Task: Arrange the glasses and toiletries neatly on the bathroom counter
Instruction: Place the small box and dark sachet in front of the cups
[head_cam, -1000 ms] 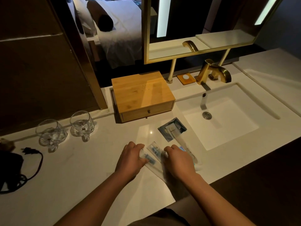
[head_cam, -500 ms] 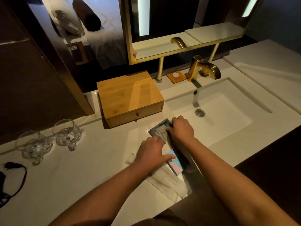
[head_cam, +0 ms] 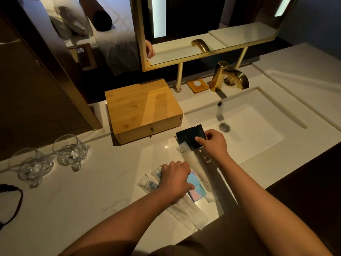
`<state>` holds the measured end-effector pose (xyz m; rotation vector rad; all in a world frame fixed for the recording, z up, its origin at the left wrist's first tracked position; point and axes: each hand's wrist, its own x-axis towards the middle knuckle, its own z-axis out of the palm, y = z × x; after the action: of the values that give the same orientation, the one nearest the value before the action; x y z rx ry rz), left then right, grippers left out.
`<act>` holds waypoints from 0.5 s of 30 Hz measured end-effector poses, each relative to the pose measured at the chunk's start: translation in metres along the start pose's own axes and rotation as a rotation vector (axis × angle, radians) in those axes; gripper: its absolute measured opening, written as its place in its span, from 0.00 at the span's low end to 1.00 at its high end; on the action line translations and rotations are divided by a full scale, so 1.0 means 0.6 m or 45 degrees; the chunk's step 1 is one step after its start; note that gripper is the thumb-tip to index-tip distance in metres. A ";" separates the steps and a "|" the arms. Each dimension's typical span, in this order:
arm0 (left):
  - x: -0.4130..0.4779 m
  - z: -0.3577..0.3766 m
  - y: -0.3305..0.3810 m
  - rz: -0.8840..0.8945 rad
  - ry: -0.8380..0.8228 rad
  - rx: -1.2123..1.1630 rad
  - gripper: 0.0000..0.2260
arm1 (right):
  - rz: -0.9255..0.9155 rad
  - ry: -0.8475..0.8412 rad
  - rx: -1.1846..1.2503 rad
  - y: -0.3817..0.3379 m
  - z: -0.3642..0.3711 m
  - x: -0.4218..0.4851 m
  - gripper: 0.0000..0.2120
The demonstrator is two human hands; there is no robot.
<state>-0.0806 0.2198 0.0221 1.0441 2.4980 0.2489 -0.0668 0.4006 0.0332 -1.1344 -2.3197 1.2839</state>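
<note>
Two clear glasses stand at the left of the white counter (head_cam: pixel 92 191), one (head_cam: pixel 31 163) further left than the other (head_cam: pixel 71 151). Flat toiletry packets lie in front of me. My right hand (head_cam: pixel 212 143) pinches a dark blue packet (head_cam: pixel 190 136) just left of the sink, lifted over a long white sachet (head_cam: pixel 195 161). My left hand (head_cam: pixel 177 179) presses down on small clear packets (head_cam: pixel 149 183) and a pink-and-blue packet (head_cam: pixel 196 191). Another long white sachet (head_cam: pixel 186 212) lies under my left wrist.
A bamboo drawer box (head_cam: pixel 142 108) stands behind the packets. The sink basin (head_cam: pixel 254 126) and gold faucet (head_cam: pixel 228 76) are to the right, with a small wooden soap dish (head_cam: pixel 197 84) beside it. A black cord (head_cam: pixel 11 200) lies at far left. A gold-framed mirror (head_cam: pixel 203 30) hangs above.
My hands moved apart from the clear packets: the right hand went to the dark blue packet and raised it, the left hand settled on the packets nearer me. The view shifted left.
</note>
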 end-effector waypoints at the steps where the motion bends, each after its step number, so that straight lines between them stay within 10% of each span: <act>1: -0.004 0.001 0.000 0.020 0.004 -0.007 0.23 | -0.003 0.032 0.050 0.001 -0.003 -0.005 0.10; 15: -0.043 -0.012 0.015 0.318 -0.118 0.256 0.34 | 0.003 0.280 0.256 0.023 -0.016 -0.063 0.08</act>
<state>-0.0619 0.2074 0.0395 1.4181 2.3438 0.0196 -0.0296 0.3825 0.0328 -1.1476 -1.9852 1.2882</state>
